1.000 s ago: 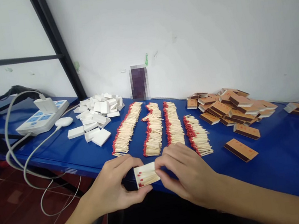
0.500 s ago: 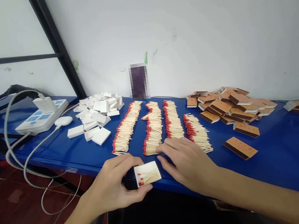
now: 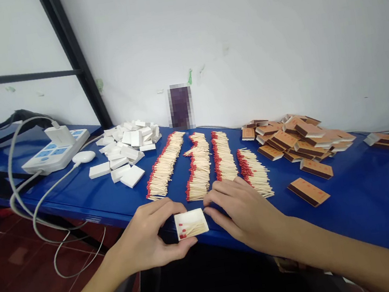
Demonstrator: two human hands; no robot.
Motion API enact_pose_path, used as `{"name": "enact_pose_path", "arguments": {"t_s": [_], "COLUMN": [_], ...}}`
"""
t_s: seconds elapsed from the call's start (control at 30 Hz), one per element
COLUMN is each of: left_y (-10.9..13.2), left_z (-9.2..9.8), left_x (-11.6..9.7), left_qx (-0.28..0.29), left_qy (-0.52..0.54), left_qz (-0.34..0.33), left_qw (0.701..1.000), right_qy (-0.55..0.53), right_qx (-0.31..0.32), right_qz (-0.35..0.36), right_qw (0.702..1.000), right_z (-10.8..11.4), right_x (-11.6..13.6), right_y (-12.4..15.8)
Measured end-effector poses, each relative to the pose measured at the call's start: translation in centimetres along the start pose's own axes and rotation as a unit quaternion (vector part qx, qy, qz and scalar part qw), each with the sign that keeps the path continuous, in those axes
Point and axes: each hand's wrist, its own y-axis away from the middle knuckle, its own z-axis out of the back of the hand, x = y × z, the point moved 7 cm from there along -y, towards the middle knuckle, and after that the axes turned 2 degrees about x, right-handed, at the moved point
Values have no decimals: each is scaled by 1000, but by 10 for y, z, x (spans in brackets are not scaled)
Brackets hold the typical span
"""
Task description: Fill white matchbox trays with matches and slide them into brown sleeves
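Between the thumb and fingers of my left hand [image 3: 150, 238] is a small white matchbox tray [image 3: 194, 215], tilted toward me at the table's front edge. A few red-tipped matches [image 3: 196, 228] lie inside it. Just right of the tray, my right hand [image 3: 242, 207] has its thumb and fingertips drawn together. Whatever they pinch is too small to make out. Beyond the hands stretch rows of matches, red heads to the left: a left row [image 3: 166, 166], a second row [image 3: 198, 170], a third row [image 3: 223, 154] and a shorter right row [image 3: 253, 169].
A heap of white trays [image 3: 127, 148] stands back left. Orange-brown matchbox sleeves [image 3: 299, 137] pile up on the right, with a loose sleeve [image 3: 309, 191] nearer me. At far left sits a power strip [image 3: 53, 155] with white cables [image 3: 35, 209] hanging over the edge.
My right fingertips have drawn closer together beside the tray. The tray stays in my left hand, nearly unmoved. The view has shifted slightly.
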Motion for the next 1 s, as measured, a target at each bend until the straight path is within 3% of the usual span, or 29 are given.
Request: {"name": "enact_pose_path", "arguments": {"t_s": [0.13,0.3,0.43,0.57,0.67,0.87,1.0], "left_y": [1,1,2,2,2,-1,-1], "left_z": [0,-1,-1,0,0,0,-1], "left_x": [0,1,0,0,0,-1,-1], "left_qx": [-2,4,5,0,0,-9,-19], "left_qy": [5,14,12,11,11,-11,-24], "left_qz": [-3,-2,-3,-3,-3,4,10], "left_qw": [1000,1000,1000,1000,1000,1000,999], "right_qy": [22,35,12,70,75,6,-23], "right_qx": [19,-10,30,53,22,-108,-81], "right_qz": [24,20,12,51,41,18,70], "right_qw": [999,999,999,995,996,994,994], "right_z": [-4,0,-3,-10,-7,16,11], "right_x": [3,4,3,8,4,2,19], "right_y": [1,-1,1,4,2,-3,-2]}}
